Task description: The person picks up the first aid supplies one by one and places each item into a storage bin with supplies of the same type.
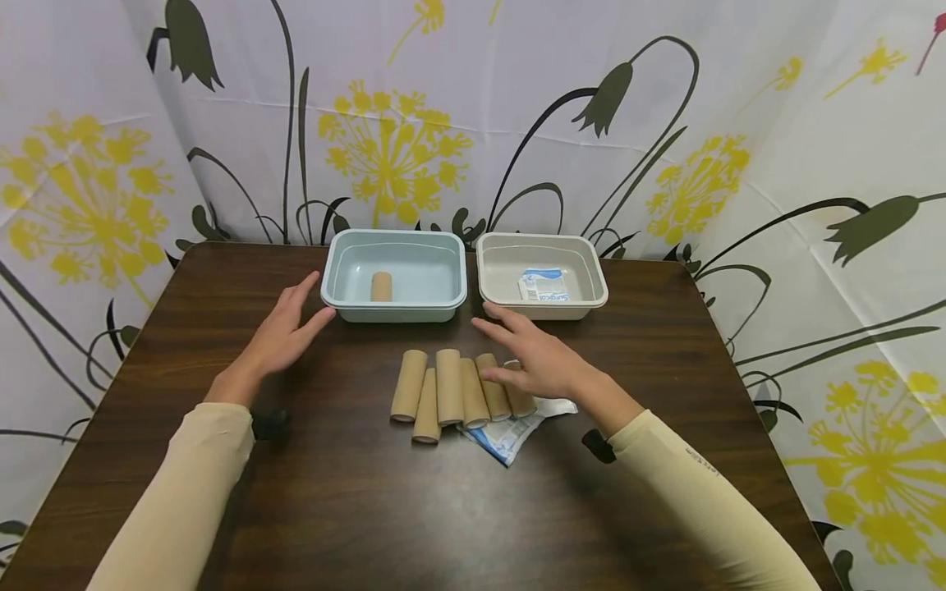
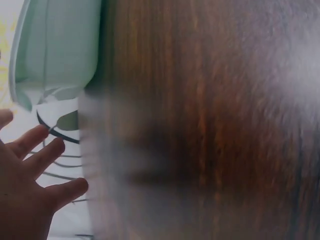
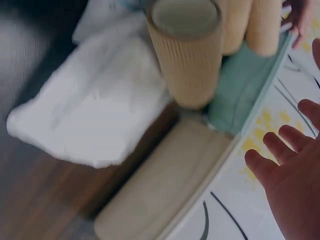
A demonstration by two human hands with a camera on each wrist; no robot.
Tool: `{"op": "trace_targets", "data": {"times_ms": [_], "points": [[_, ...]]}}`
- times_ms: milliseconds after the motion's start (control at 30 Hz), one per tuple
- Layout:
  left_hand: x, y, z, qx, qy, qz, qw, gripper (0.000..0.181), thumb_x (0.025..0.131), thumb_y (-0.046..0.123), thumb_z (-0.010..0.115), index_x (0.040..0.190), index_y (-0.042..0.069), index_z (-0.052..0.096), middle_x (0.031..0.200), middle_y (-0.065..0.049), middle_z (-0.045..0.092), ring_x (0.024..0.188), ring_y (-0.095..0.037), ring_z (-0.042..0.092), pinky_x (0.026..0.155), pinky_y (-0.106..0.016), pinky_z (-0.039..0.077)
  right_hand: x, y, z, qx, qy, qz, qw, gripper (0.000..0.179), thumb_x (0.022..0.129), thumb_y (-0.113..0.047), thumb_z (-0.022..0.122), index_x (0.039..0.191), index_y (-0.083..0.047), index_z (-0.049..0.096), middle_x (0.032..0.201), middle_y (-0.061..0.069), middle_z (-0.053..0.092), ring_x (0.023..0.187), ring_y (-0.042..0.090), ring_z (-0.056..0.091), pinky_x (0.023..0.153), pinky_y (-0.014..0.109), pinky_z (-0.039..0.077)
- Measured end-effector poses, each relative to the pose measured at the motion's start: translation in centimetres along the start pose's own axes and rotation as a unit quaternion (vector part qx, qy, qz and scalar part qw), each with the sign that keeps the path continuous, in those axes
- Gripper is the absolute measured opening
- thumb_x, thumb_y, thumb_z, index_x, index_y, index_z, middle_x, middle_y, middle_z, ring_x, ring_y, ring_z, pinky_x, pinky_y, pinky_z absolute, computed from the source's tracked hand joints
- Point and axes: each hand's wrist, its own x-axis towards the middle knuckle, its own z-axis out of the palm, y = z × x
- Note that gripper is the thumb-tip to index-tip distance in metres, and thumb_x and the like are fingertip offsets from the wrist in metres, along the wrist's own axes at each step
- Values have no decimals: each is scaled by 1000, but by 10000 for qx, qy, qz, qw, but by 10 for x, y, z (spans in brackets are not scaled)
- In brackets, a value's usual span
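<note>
My left hand (image 1: 279, 332) hovers with spread fingers at the left end of a light blue plastic tub (image 1: 395, 314); whether it touches the rim, I cannot tell. One cardboard tube (image 1: 381, 286) stands or leans inside that tub. My right hand (image 1: 543, 357), holding nothing, is over the right end of a row of several cardboard tubes (image 1: 449, 386), partly hiding them. Under the row lie white-and-blue packets (image 1: 508, 437), and a white one (image 3: 95, 100) shows large in the right wrist view. A beige tub (image 1: 543, 312) beside the blue one contains a packet labelled "Surgical" (image 1: 543, 285).
Both tubs stand side by side at the back of a dark brown wooden table (image 1: 355, 509). Behind the table hangs a white curtain (image 1: 458, 98) with yellow and dark green flower prints.
</note>
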Motion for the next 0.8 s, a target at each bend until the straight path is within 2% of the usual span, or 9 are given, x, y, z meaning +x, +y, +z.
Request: {"op": "trace_targets", "data": {"times_ms": [233, 433, 667, 800], "points": [[7, 9, 10, -273, 228, -25, 9994, 78, 101, 46, 49, 160, 18, 6, 156, -23, 20, 140, -43, 25, 106, -67, 22, 8, -10, 27, 85, -294, -299, 9991, 94, 83, -64, 66, 157, -23, 25, 164, -1, 6, 146, 21, 18, 109, 45, 34], [12, 11, 20, -444, 309, 3, 9985, 79, 102, 44, 48, 159, 15, 3, 155, -25, 21, 139, -44, 27, 106, -67, 22, 12, -15, 43, -26, -278, -515, 9983, 102, 76, -67, 72, 156, -19, 29, 163, 4, 9, 147, 22, 17, 112, 41, 28], [15, 10, 28, -523, 330, -16, 9981, 82, 102, 44, 46, 158, 14, -6, 156, -28, 16, 140, -46, 23, 107, -66, 20, 15, -16, 55, -55, -392, -437, 9983, 99, 77, -61, 74, 155, -18, 30, 162, 5, 15, 144, 24, 26, 110, 41, 31], [16, 9, 30, -601, 317, -110, 9976, 83, 103, 45, 45, 157, 16, -11, 160, -24, 8, 143, -45, 17, 108, -66, 17, 16, -18, 57, 18, -376, -415, 9984, 102, 77, -59, 76, 155, -15, 29, 160, 8, 20, 141, 24, 30, 109, 41, 34]]}}
